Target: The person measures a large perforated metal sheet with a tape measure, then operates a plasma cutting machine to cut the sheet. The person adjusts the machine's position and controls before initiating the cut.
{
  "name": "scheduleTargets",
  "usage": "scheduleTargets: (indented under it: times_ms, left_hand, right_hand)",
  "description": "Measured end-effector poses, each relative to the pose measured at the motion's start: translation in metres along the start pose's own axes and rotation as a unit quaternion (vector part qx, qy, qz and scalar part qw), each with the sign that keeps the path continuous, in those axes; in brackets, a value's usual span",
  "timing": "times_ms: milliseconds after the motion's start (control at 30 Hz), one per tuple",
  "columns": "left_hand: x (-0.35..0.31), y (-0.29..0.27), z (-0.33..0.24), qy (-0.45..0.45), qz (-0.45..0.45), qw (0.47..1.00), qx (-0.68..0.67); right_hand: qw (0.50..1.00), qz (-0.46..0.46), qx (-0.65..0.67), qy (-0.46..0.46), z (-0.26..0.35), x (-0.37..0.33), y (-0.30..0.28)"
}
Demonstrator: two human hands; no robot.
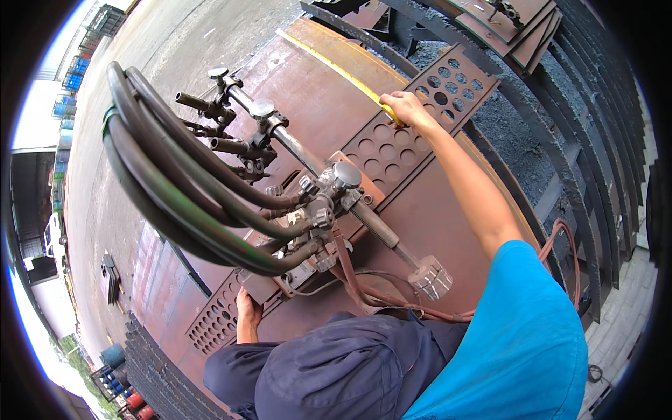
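Observation:
My right hand [406, 110], reached far forward, is closed on a yellow tape measure [390, 112]. Its blade [332, 65] runs out up and left across a rusty steel plate [297, 87]. My left hand [248, 309] is wrapped round the near left end of a gas cutting machine [260, 287]; some of its fingers are hidden. This machine straddles a flat track [387, 152] punched with round holes, laid over the plate. Torches [234, 147] hang along its steel cross bar [297, 150], and a round metal weight [430, 278] sits on the bar's near end.
Thick dark hoses [175, 189] arch over the machine's left side. Reddish hoses [392, 302] trail right across the plate. Black slatted steel racks [560, 154] stand at the right, with loose plates [507, 28] on top. Dark blue cloth [329, 371] blocks the lower middle.

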State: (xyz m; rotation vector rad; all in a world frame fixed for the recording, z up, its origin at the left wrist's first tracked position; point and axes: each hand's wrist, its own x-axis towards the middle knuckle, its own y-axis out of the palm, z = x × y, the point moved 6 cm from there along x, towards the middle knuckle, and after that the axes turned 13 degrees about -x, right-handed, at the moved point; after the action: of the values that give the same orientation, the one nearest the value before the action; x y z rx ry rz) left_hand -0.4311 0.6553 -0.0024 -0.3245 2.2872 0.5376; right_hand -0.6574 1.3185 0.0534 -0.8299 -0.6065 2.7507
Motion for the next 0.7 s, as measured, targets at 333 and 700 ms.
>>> scheduleTargets:
  times_ms: [333,700]
  left_hand:
    - [-0.039,0.047,-0.003,-0.030,-0.052,0.998,0.001]
    - [-0.042,0.045,0.023,-0.075,-0.112,0.991,0.018]
  right_hand:
    - [0.998,-0.036,-0.053,0.000,-0.048,0.034,-0.007]
    - [0.974,-0.122,-0.188,0.037,-0.160,-0.103,-0.068]
